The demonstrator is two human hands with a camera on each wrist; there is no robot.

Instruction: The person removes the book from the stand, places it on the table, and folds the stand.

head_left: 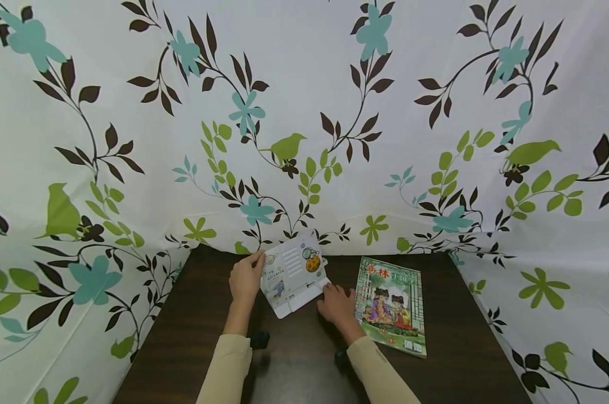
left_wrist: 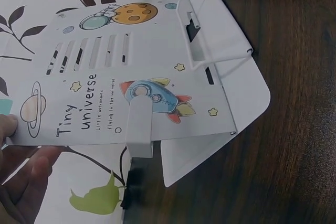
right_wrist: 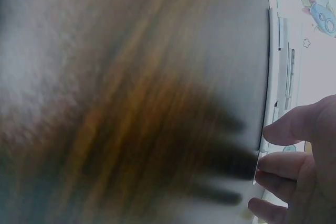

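A white book stand [head_left: 286, 268] printed with cartoon space pictures and the words "Tiny universe" leans back near the far edge of the table. My left hand [head_left: 246, 279] pinches its upper left corner, thumb on the front and fingers behind, as the left wrist view shows. At the lower right corner, my right hand [head_left: 336, 306] grips the edge by the ledge between thumb and fingers. In the left wrist view the slotted panel [left_wrist: 157, 45] stands tilted up from a base plate [left_wrist: 252, 87], with a white clip [left_wrist: 139, 129] on its side edge.
A magazine [head_left: 392, 306] with two illustrated figures on its green cover lies flat to the right of my right hand. The dark wooden table [head_left: 183, 342] ends at a hanging white cloth [head_left: 304, 185] patterned with leaves, flowers and birds, at the back and both sides.
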